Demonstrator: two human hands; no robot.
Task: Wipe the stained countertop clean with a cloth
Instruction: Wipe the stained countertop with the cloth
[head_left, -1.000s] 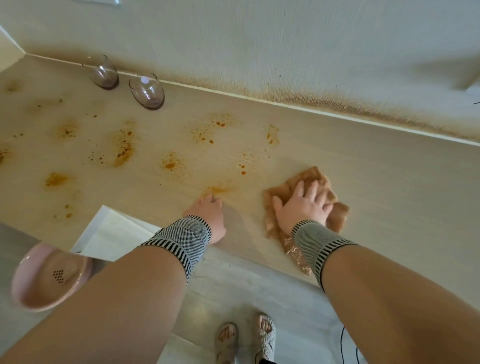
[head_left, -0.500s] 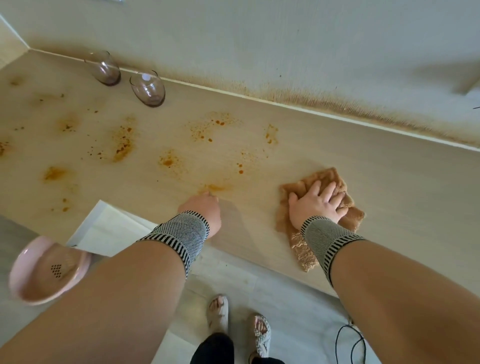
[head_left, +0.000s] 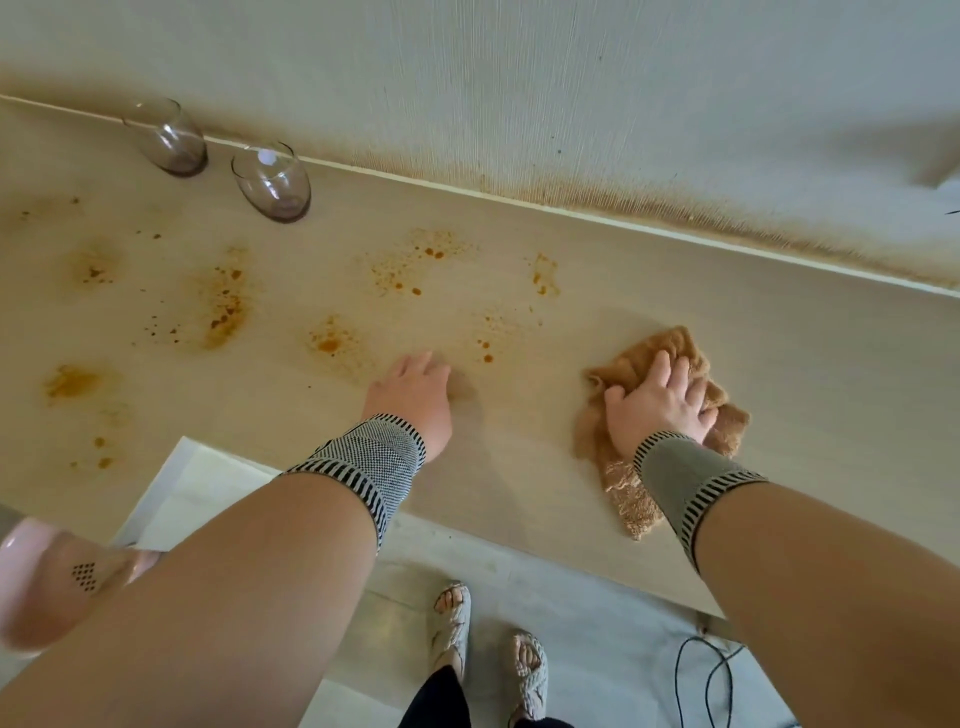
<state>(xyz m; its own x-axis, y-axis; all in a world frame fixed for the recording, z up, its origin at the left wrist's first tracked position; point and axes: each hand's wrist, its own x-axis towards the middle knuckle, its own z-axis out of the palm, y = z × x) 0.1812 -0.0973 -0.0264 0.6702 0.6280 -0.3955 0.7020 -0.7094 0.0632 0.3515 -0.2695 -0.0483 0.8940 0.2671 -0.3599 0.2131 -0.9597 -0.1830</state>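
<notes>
Cloth (head_left: 631, 374), tan and crumpled, flat on the surface (head_left: 810, 364) under the right hand (head_left: 660, 405); edges spilling out past the fingertips, to both sides, and back beneath the wrist toward the near edge. Right grip spread, fingers straight and pressed down on the cloth, nothing curled round it. Grey striped band (head_left: 685, 478) on that wrist.

Left of that grip, well apart: left hand (head_left: 415, 395) resting on the bare surface, fingers relaxed and loosely together, holding nothing. Checked striped band (head_left: 369, 457) on its wrist.

Just beyond and left of the left grip: orange stains (head_left: 223, 306) scattered in blotches and specks, the nearest specks between the two hands. Stretch of surface right of the cloth looking plain.

Farther out past the stains, against the wall (head_left: 571, 78): two clear glasses (head_left: 272, 182), near each other but apart. Brown staining along the foot of the wall beyond the right grip.

Below the near edge: floor (head_left: 597, 623), two sandalled feet (head_left: 452, 618), a black cable (head_left: 701, 670) under the right forearm, a pink bowl-like thing (head_left: 41, 582) blurred at far left.
</notes>
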